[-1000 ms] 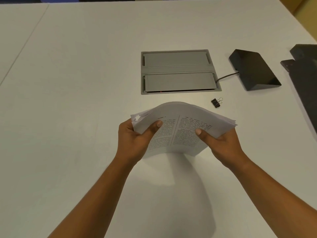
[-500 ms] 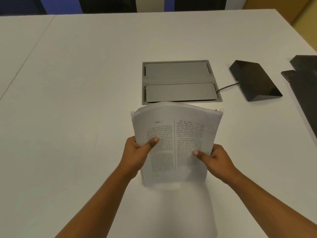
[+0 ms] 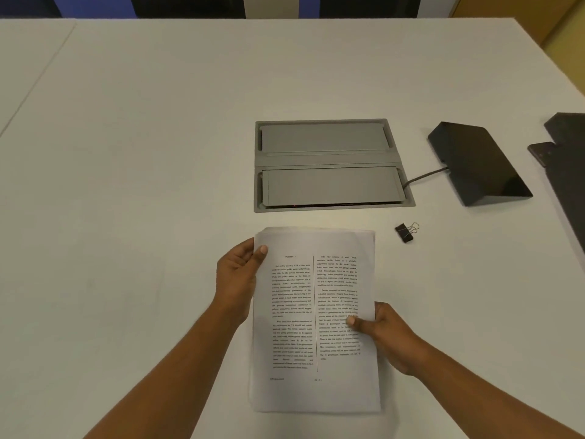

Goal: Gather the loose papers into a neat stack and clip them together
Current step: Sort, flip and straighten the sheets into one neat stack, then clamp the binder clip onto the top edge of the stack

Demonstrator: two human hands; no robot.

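A stack of printed papers (image 3: 316,312) lies flat on the white table (image 3: 126,185), its top page showing two columns of text. My left hand (image 3: 237,280) grips the stack's upper left edge, thumb on top. My right hand (image 3: 386,334) holds the right edge lower down, thumb pressed on the page. A small black binder clip (image 3: 405,232) with wire handles lies on the table just beyond the stack's upper right corner, apart from both hands.
A grey recessed cable hatch (image 3: 329,164) is set in the table behind the papers. A black wedge-shaped device (image 3: 478,163) with a cable sits to the right of the hatch. Dark flat objects (image 3: 566,160) lie at the right edge.
The stack went from upright and bowed between both hands to lying flat on the table. My left hand slid up the left edge. The binder clip, briefly hidden, shows again.
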